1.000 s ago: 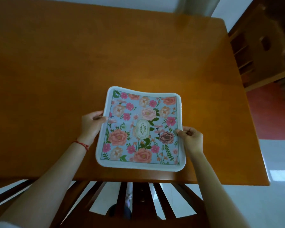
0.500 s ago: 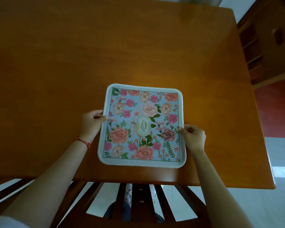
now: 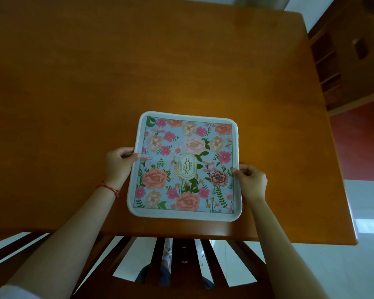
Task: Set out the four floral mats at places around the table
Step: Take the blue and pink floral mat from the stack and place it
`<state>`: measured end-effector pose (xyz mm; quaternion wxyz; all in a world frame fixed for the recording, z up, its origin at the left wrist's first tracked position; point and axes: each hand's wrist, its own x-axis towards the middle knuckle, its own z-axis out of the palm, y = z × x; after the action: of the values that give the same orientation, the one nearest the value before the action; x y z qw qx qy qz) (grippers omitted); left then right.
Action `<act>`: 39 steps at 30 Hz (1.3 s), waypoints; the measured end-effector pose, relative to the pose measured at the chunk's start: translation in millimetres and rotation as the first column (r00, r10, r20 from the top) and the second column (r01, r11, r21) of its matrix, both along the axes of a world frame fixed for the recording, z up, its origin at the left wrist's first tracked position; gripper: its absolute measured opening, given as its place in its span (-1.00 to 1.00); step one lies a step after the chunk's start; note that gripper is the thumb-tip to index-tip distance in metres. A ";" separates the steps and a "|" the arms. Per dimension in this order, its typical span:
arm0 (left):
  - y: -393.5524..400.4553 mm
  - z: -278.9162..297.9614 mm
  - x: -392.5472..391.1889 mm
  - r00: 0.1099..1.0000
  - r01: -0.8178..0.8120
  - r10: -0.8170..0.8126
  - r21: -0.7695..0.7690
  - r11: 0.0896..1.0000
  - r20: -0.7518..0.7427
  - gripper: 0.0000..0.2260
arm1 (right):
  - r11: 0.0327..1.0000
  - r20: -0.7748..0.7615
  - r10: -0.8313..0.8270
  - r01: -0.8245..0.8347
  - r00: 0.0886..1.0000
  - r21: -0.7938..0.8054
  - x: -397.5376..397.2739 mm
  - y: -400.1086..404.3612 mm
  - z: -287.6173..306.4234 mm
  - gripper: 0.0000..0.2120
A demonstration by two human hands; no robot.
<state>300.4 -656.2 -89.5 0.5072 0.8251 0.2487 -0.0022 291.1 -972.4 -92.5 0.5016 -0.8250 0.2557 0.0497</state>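
Head view: your floral mat (image 3: pixel 186 165), curled a second ago, now lies flat near the surface's (image 3: pixel 73 93) near edge; left hand (image 3: pixel 119 164) and right hand (image 3: pixel 251 180) pinch its sides. Label reads "GARDEN".

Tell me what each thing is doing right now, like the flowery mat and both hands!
Square floral mat with white border: flat on the table, near its front edge, held at both sides.
Left hand: pinches the mat's left edge.
Right hand: pinches the mat's right edge.
Orange-brown wooden table: bears just this one mat in view.
Dark wooden slatted chair: tucked under the near edge.
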 end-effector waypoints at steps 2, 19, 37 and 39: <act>1.2 -1.7 -0.9 1.000 -0.012 0.012 0.015 1.000 0.004 -0.82 | 1.000 0.006 -0.002 0.002 1.000 0.010 2.4 3.5 1.3 -0.93; 6.4 -6.9 1.0 1.000 -0.002 0.002 -0.004 1.000 0.028 -0.80 | 1.000 0.000 -0.027 0.027 1.000 -0.003 4.8 1.4 -8.1 -0.89; 4.6 -4.1 -4.1 1.000 0.014 -0.015 0.032 0.999 0.022 -0.74 | 0.998 -0.034 -0.053 0.054 0.998 0.015 2.4 0.6 -4.0 -0.87; 5.6 -2.5 -7.3 0.999 0.017 -0.018 0.036 0.999 0.034 -0.73 | 0.997 -0.048 -0.074 0.075 0.996 0.009 -0.1 -3.2 -5.3 -0.80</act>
<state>293.1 -650.6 -92.0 0.4967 0.8360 0.2327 0.0122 291.0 -975.6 -97.7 0.5013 -0.8108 0.2978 0.0517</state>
